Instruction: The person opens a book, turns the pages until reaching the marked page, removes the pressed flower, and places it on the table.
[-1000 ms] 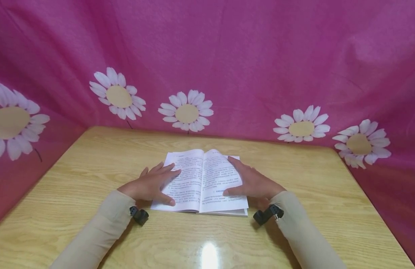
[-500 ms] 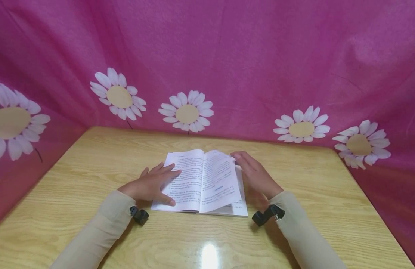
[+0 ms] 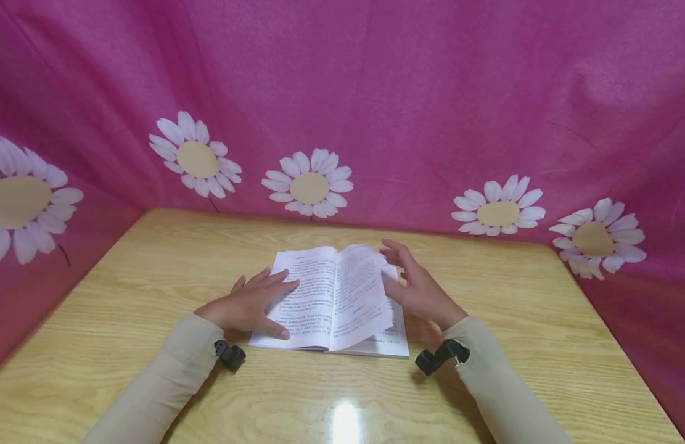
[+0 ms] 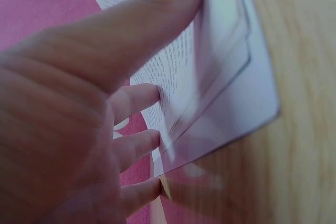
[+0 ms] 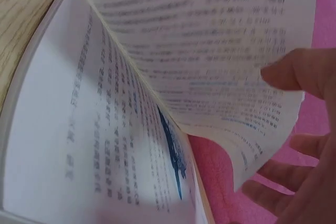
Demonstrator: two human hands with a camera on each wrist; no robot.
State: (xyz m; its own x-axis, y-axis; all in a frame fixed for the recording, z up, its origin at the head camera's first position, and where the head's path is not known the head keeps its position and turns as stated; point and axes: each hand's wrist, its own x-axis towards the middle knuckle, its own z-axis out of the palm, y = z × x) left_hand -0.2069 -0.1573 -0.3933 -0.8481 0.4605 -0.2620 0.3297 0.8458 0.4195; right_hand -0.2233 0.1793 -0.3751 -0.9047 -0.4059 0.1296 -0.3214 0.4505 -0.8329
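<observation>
An open paperback book [image 3: 311, 296] lies on the table with printed text on both sides. My left hand [image 3: 250, 306] rests on its left page, fingers spread; in the left wrist view its thumb [image 4: 136, 22] lies across the page near the lower edge. A lifted right-hand leaf [image 3: 361, 299] curves up toward the spine. My right hand [image 3: 422, 293] is beside it, the thumb [image 5: 294, 72] against the leaf's underside and the fingers extended apart near its outer edge. Beneath the leaf, another page [image 5: 68, 114] shows text and a dark blue picture [image 5: 173, 153].
The book lies on a light wood-grain table [image 3: 170, 259]. Behind and along the sides hangs a magenta cloth [image 3: 397, 111] printed with white daisies. Both wrists, in beige sleeves, carry small black cameras. A bright light reflection shows on the table's near side.
The right hand went from lying over the right page to its far outer corner, then its fingers straightened while the thumb went under the leaf. The leaf has risen leftward. The left hand stayed still.
</observation>
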